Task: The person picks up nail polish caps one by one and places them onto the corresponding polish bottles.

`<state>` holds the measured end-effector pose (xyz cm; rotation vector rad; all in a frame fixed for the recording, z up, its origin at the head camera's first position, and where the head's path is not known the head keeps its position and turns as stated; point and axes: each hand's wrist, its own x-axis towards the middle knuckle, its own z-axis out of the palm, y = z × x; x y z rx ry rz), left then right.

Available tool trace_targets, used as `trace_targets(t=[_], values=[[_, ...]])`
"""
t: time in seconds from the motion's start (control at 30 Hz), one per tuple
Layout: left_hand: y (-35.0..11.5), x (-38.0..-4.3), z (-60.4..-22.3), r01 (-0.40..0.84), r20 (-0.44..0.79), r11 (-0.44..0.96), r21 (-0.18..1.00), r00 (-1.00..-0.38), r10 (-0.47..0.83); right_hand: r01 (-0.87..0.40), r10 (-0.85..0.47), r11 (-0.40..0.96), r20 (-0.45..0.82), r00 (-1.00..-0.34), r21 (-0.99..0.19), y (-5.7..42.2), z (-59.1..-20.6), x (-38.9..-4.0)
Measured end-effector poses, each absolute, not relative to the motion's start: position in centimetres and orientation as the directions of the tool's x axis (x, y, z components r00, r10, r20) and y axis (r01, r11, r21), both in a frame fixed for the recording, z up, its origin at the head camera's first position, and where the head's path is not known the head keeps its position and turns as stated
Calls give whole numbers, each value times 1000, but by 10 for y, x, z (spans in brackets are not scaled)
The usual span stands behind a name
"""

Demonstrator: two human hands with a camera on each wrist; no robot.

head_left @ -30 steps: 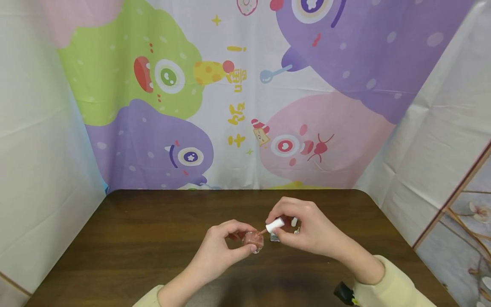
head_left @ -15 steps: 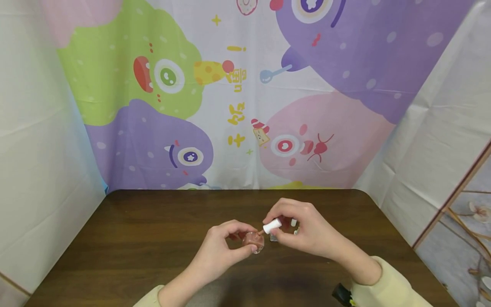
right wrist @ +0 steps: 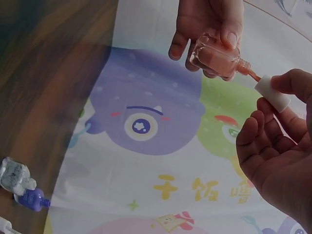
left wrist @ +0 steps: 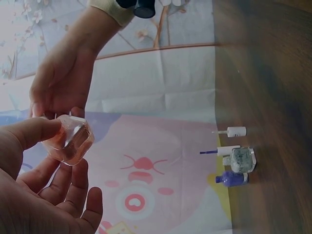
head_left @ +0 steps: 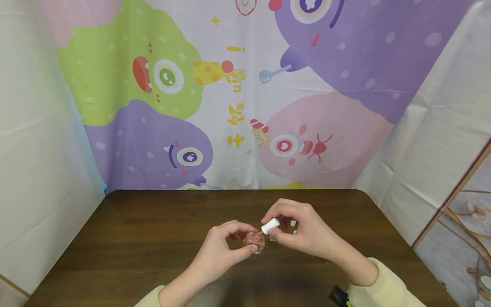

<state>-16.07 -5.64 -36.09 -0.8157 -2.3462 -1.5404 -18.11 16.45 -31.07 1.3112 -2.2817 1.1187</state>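
Observation:
Between thumb and fingers, my left hand (head_left: 220,247) holds a small clear glass nail polish bottle (head_left: 255,244) with pinkish-brown polish, tilted above the table. My right hand (head_left: 304,226) pinches the white nail polish cap (head_left: 270,226) just to the right of the bottle. In the right wrist view, the coated brush stem (right wrist: 254,75) runs from the cap into the threaded bottle neck (right wrist: 243,67); its lower end is hidden inside. A short gap separates cap and neck. The left wrist view shows the bottle's base (left wrist: 73,141) with my thumb on its side.
On the dark wooden table (head_left: 153,238), behind my right hand, stand a greyish glitter polish bottle (left wrist: 243,161) and a purple one (left wrist: 235,179). Two white brush caps lie near them, one with a clear brush (left wrist: 237,131), one with a purple brush (left wrist: 209,152). A cartoon cloth (head_left: 238,170) hangs behind.
My right hand has moved slightly left with the cap, bringing it closer to the bottle neck; less of the brush stem shows. The left hand and bottle have hardly moved.

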Motion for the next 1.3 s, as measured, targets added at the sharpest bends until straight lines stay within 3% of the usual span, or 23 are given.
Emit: trace_targets(t=[0.67, 1.3], values=[[-52, -159, -361, 461, 384, 295, 837, -879, 283, -755, -551, 240, 554, -624, -610, 161, -322, -183], [-47, -160, -368, 493, 434, 260, 830, -864, 255, -697, -552, 181, 515, -656, -694, 161, -333, -188]])
